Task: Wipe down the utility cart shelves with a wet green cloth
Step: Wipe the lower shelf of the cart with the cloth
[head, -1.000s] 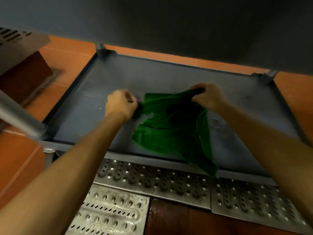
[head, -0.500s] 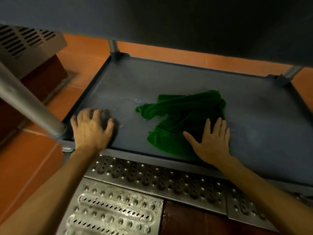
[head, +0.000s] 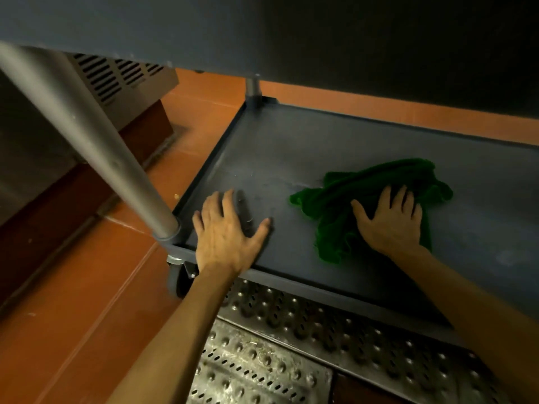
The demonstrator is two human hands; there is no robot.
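The green cloth [head: 344,199] lies crumpled on the dark grey bottom shelf [head: 291,147] of the utility cart. My right hand [head: 390,223] presses flat on the cloth's near right part, fingers spread and straight. My left hand [head: 227,231] rests flat on the bare shelf near its front left corner, fingers spread, apart from the cloth. A faint wet smear shows on the shelf between the hands. The shelf above [head: 320,39] hides the far part of the cart.
A grey metal post [head: 87,135] rises from the shelf's front left corner, with a caster wheel [head: 178,278] beneath. Perforated metal floor grates [head: 291,345] lie in front of the cart. Orange floor tiles and a vented dark cabinet [head: 116,83] are at left.
Both hands let go of the lifted cloth and dropped it on the shelf. The right hand now presses on the cloth, the left lies flat on the shelf. The view shifted left.
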